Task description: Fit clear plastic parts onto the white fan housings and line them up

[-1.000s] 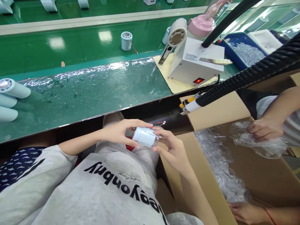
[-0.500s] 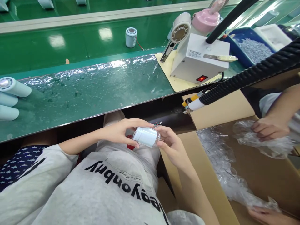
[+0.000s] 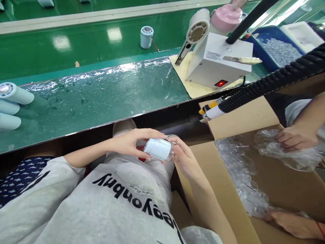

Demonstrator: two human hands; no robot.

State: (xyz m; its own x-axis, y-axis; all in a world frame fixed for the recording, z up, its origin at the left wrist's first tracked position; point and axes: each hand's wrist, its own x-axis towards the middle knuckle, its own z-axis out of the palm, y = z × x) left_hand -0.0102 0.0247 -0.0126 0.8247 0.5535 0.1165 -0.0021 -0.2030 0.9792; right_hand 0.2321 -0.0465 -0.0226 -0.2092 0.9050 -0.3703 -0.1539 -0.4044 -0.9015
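Observation:
Above my lap I hold a small light-blue cylindrical housing [image 3: 158, 149], lying on its side, with clear plastic around its right end. My left hand [image 3: 141, 144] grips its left end, thumb below and fingers over the top. Around the clear right end, the fingers of my right hand [image 3: 182, 154] are closed. Part of that end is hidden by them. Something red [image 3: 141, 152] shows behind the left hand. A similar light-blue housing [image 3: 146, 38] with a red wire stands on the green surface beyond the bench.
Light-blue tubes [image 3: 17, 94] lie at the bench's left. A handheld fan [image 3: 198, 30] leans against a white box [image 3: 220, 61] with a lit red switch. A black corrugated hose [image 3: 266, 81] crosses the right. Another person's hands [image 3: 296, 137] handle clear plastic in a carton [image 3: 215, 179].
My right fingers have closed further around the housing's clear end, and the coloured wires seen there are now hidden. The co-worker's lower hand has moved left into the carton.

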